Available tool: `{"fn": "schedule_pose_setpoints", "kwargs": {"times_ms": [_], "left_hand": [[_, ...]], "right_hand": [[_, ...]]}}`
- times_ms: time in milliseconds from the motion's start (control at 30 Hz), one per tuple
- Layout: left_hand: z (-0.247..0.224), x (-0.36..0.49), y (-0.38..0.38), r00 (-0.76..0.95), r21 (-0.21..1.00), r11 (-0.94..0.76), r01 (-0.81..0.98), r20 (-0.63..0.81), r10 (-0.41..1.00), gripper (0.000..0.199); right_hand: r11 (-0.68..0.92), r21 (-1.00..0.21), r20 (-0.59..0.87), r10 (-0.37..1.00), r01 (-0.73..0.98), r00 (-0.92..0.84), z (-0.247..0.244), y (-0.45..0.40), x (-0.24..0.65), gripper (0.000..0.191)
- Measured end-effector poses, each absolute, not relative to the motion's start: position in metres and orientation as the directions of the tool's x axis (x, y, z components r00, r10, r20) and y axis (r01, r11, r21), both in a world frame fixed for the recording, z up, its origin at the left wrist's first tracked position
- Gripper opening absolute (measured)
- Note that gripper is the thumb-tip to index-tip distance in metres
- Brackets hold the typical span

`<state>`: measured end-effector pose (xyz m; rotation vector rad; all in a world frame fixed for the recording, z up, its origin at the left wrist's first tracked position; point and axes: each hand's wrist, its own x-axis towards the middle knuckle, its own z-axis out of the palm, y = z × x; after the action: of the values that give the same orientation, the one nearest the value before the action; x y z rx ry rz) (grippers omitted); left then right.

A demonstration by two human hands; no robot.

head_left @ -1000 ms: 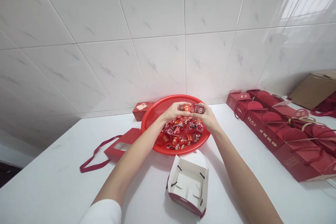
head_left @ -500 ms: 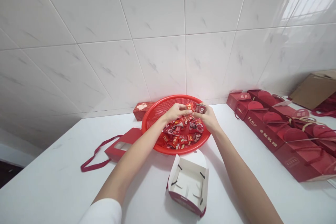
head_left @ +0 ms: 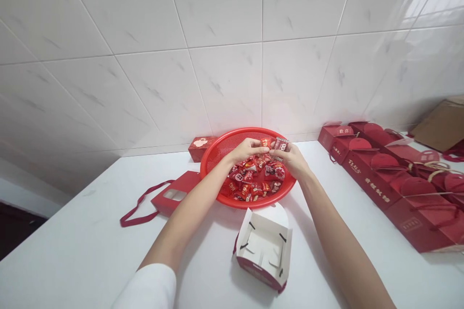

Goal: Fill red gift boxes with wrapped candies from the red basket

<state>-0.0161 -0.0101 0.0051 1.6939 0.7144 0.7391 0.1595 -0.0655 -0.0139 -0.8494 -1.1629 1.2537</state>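
Observation:
Over the red plastic basket, my two hands are close together. My left hand pinches a small red wrapped candy at its fingertips. A darker, brownish-red wrapped candy is gripped in my right hand. Below them, many candies in red wrappers lie in the basket. In front of the basket stands an open gift box, white inside, dark red outside, with nothing in it.
A flattened-looking red box with a ribbon handle lies left of the basket. Behind it is a small patterned red box. Rows of closed red gift boxes stand at right, near a brown carton. A tiled wall borders the table.
The view has shifted slightly, moving everything a little to the right. Both hands stay over the basket with their candies, the darker one turned a little.

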Motion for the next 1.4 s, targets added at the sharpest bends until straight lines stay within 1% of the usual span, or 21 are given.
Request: {"fn": "schedule_pose_setpoints", "kwargs": {"times_ms": [200, 467, 733, 1000, 1233, 1400], "left_hand": [[0.0103, -0.0211, -0.0137, 0.633, 0.976, -0.201, 0.08, 0.106, 0.767, 0.049], [0.0098, -0.0212, -0.0148, 0.612, 0.971, -0.219, 0.092, 0.118, 0.782, 0.048], [0.01, -0.0187, -0.0164, 0.606, 0.974, -0.211, 0.085, 0.117, 0.787, 0.047], [0.0093, -0.0171, -0.0154, 0.591, 0.977, -0.21, 0.032, 0.151, 0.792, 0.038], [0.008, -0.0188, -0.0134, 0.636, 0.981, -0.175, 0.089, 0.079, 0.767, 0.031], [0.0065, -0.0177, -0.014, 0.637, 0.983, -0.162, 0.09, 0.068, 0.768, 0.032]], "right_hand": [[0.127, -0.958, 0.156, 0.983, -0.259, -0.098, -0.0104, -0.0683, 0.1584, 0.037], [0.194, -0.961, 0.206, 0.978, -0.199, -0.044, -0.0113, -0.0682, 0.1566, 0.041], [0.234, -0.958, 0.24, 0.971, -0.168, -0.015, -0.0141, -0.0659, 0.1566, 0.038], [0.229, -0.965, 0.232, 0.973, -0.131, -0.01, -0.0152, -0.0643, 0.1562, 0.032], [0.257, -0.957, 0.253, 0.966, -0.131, 0.048, -0.0129, -0.0654, 0.1557, 0.036], [0.245, -0.959, 0.238, 0.969, -0.143, 0.067, -0.0157, -0.0632, 0.1564, 0.038]]}}
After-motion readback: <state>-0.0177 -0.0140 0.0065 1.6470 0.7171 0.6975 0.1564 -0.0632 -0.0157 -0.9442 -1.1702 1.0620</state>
